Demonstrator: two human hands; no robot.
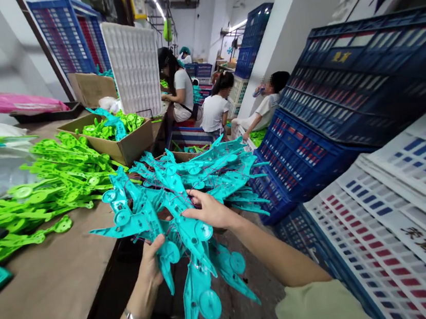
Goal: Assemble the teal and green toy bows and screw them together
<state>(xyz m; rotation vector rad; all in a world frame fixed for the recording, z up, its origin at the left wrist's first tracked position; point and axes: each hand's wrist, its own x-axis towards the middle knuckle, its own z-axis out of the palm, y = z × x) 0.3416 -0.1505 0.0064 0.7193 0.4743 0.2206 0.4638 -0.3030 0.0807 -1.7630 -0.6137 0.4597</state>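
A loose bunch of turquoise plastic parts [184,225], pointed pieces with round discs, hangs over the gap in front of me. My left hand [151,264] is closed on the bunch from the lower left, thumb on top and its other fingers mostly hidden beneath. From the right, my right hand [208,209] pinches one of the upper pieces between thumb and fingers. Just beyond lies a thick pile of similar turquoise parts [221,166], with thin reddish strands across it. Where the bunch ends and the pile begins is hard to tell.
Bright green plastic parts [55,173] cover much of the brown table [55,298] at left. Behind them stands a cardboard box [133,142] of green pieces. Stacked blue crates [292,144] and white crates [382,242] crowd the right. Several people sit farther back.
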